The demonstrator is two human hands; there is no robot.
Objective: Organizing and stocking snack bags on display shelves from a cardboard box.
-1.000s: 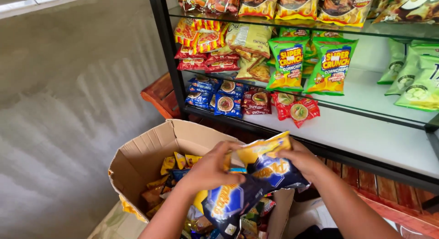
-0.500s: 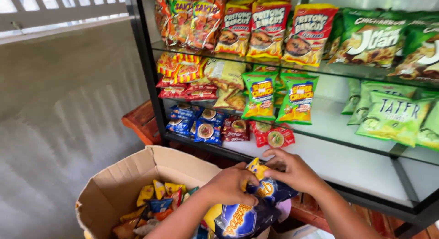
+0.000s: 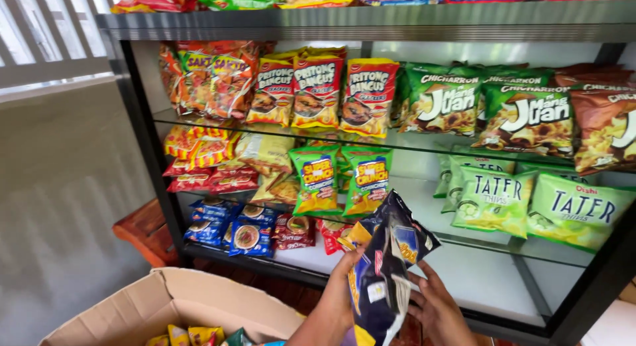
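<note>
At lower centre of the frame, the left hand (image 3: 341, 290) and right hand (image 3: 434, 306) clasp a stack of dark blue snack packets (image 3: 387, 266) from both sides, keeping it together above the cardboard box (image 3: 165, 303).

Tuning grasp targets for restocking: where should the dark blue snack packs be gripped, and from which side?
By the flat lower half of the dark blue packs, from both sides, as the hands do: left hand on the left edge, right hand on the right. The upright stack fans out at the top, so a top grip would probably slip.
</note>
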